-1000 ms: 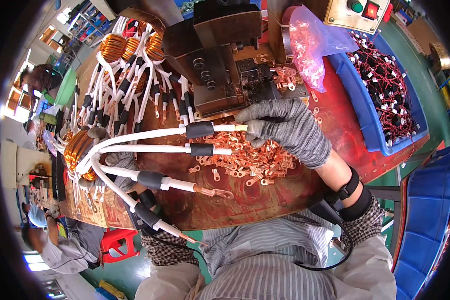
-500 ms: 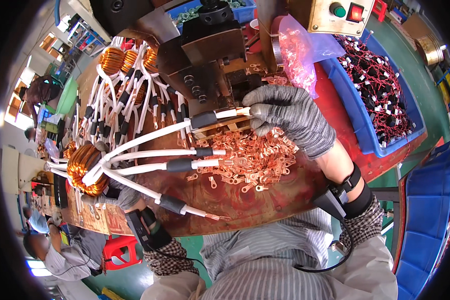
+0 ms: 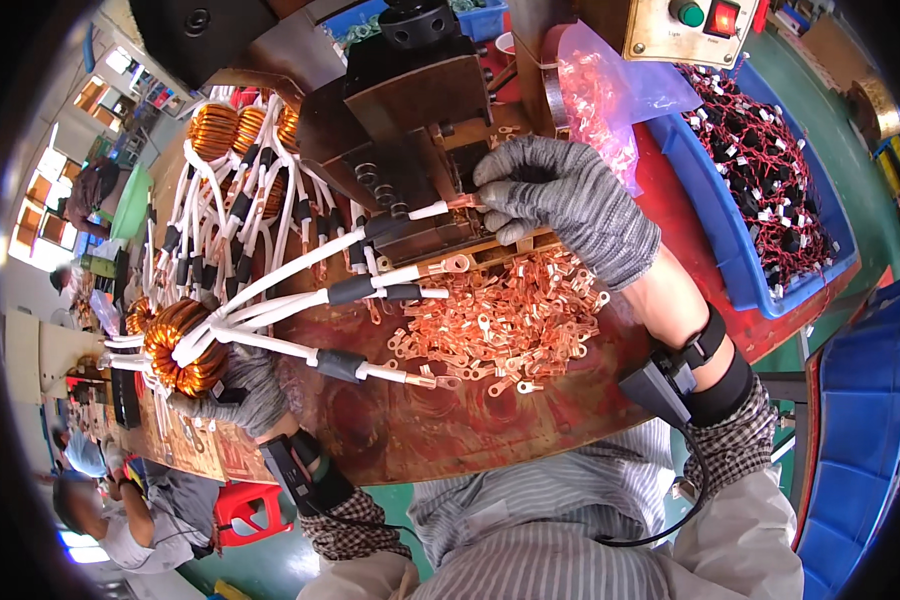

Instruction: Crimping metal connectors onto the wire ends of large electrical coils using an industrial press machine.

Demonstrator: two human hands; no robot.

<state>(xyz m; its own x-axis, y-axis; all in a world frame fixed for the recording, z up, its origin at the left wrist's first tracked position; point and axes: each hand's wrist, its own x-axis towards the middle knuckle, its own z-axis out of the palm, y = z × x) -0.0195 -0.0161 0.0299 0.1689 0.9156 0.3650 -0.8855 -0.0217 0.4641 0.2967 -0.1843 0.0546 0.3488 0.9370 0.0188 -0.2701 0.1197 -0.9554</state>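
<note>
My left hand (image 3: 248, 400), in a grey knit glove, is wrapped round the underside of a copper-wound ring coil (image 3: 185, 350). Several white cables with black sleeves fan out from the coil to the right. My gloved right hand (image 3: 560, 200) pinches a copper cable lug (image 3: 462, 202) at the end of the uppermost cable, against the front of a dark metal press (image 3: 420, 100). The fingertips partly hide the lug. Two lower cables end in copper lugs, one (image 3: 454, 265) below the press, another (image 3: 440, 382) nearest me. A heap of loose copper lugs (image 3: 500, 320) lies below my right hand.
More coils with white cables (image 3: 213, 132) are piled left of the press. At the right stands a blue bin (image 3: 735, 250) of red-black wires. A plastic bag of lugs (image 3: 600, 100) leans beside the press, under a switch box (image 3: 680, 30). People work at the far left.
The top cable's end has moved slightly left and up, closer to the press, with my right hand. The coil has shifted a little right and down. A lower cable's lug now shows below the press.
</note>
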